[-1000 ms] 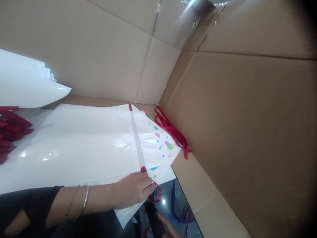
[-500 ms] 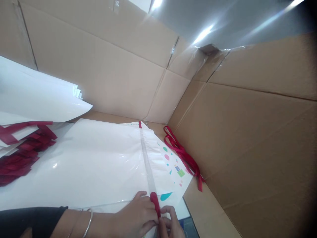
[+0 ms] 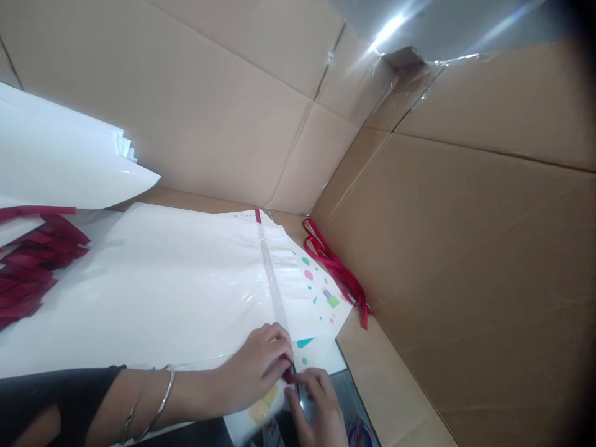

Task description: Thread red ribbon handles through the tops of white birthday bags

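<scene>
A white sheet (image 3: pixel 186 279) lies before me, a clear strip (image 3: pixel 271 273) running across it near its gathered right edge. At the strip's far end shows a short piece of red ribbon (image 3: pixel 257 216). By the near end, my left hand (image 3: pixel 256 363) is closed on a red ribbon (image 3: pixel 288 374), its fingers curled over the sheet's near edge. My right hand (image 3: pixel 320 403) is beside it, thumb and forefinger at the same ribbon; how firmly they pinch is blurred. Under the gathered edge lies a sheet printed with balloons and a gift (image 3: pixel 326 292).
Tall cardboard walls (image 3: pixel 233 112) meet in a corner behind the work. A looped bundle of red ribbon (image 3: pixel 338 270) lies against the right wall. At left are many cut red ribbons (image 3: pixel 37 261) and a curled stack of white sheets (image 3: pixel 69 149).
My hands have lifted the sheet's near edge, baring a yellow print and the dark surface below. The red ribbon is now mostly hidden between my fingers. The view has shifted slightly.
</scene>
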Motion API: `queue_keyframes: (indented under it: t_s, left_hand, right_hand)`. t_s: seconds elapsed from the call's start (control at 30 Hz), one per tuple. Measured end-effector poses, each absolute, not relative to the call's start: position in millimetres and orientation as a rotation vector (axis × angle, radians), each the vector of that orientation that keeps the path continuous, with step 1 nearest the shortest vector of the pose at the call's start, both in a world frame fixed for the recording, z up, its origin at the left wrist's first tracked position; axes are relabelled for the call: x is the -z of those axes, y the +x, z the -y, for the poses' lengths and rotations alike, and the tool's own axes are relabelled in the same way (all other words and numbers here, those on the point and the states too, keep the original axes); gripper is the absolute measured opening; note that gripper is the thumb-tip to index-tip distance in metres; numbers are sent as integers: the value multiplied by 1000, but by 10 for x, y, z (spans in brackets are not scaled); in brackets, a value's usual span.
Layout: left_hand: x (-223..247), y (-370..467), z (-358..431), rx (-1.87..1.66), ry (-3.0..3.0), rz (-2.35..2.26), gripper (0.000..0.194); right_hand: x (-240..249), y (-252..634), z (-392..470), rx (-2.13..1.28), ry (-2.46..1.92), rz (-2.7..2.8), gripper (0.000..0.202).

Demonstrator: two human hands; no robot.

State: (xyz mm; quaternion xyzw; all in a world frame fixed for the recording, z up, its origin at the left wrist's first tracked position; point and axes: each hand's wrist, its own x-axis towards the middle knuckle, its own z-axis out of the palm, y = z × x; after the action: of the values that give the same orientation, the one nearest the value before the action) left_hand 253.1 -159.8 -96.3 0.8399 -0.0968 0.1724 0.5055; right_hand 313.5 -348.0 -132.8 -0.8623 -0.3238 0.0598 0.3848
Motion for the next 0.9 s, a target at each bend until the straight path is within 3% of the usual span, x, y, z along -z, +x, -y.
queue_keyframes:
  t_s: [0.27, 0.4, 0.7, 0.9]
  left_hand:
    - [929, 2545, 1589, -301, 2013, 157, 14]
    - [918, 2533, 1590, -285, 2015, 134, 14]
    - [965, 2533, 1578, -281, 2018, 111, 13]
    - [936, 2533, 1572, -258, 2030, 121, 14]
  right_hand:
    - [1336, 3176, 3405, 230, -2100, 1049, 11]
    - [1329, 3137, 3274, 320, -1960, 881, 10]
    - [1581, 3272, 3373, 46, -1971, 624, 21]
    - [1413, 3112, 3370, -259, -1924, 508, 29]
